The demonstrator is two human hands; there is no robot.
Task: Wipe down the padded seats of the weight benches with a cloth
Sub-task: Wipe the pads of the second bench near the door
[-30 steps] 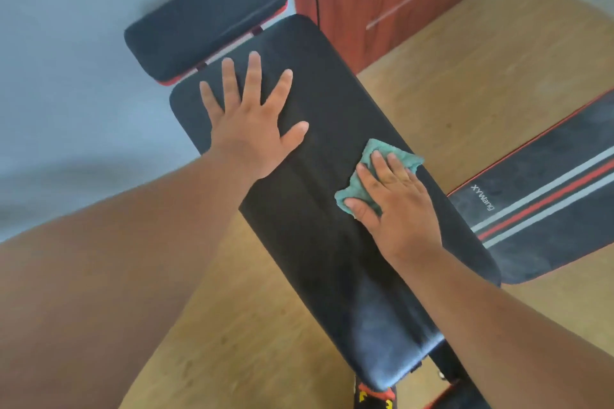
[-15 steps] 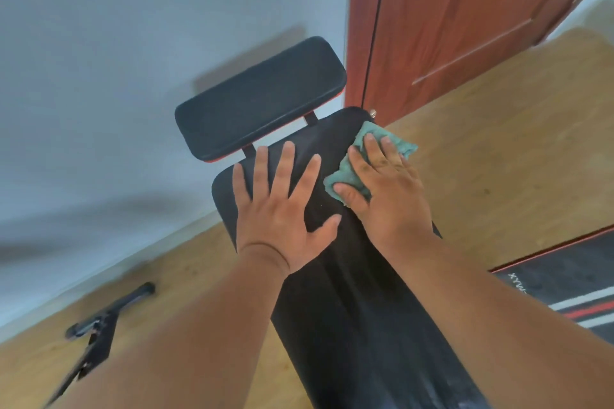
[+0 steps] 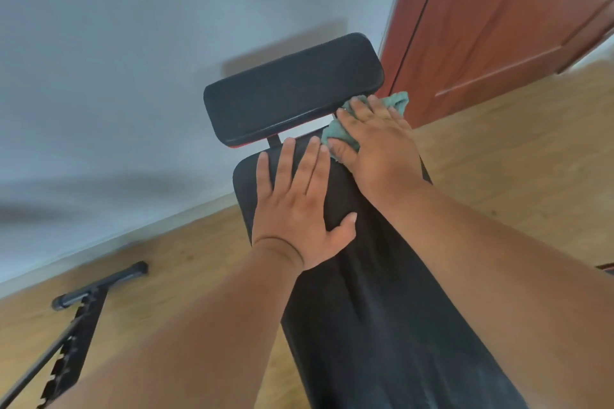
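Note:
A long black padded bench seat runs from the bottom right up to the middle of the view. Beyond its far end sits a smaller black head pad with a red lower edge. My left hand lies flat on the seat near its far end, fingers spread, holding nothing. My right hand presses a green cloth onto the far right corner of the seat, next to the head pad. Most of the cloth is hidden under that hand.
A black metal bench frame part with a notched rail lies on the wooden floor at lower left. A grey wall stands behind the bench. A red-brown door is at upper right.
My right hand has slid the cloth up the seat from its middle to the far right corner. My left hand stayed flat on the seat. The camera view tilted forward and left.

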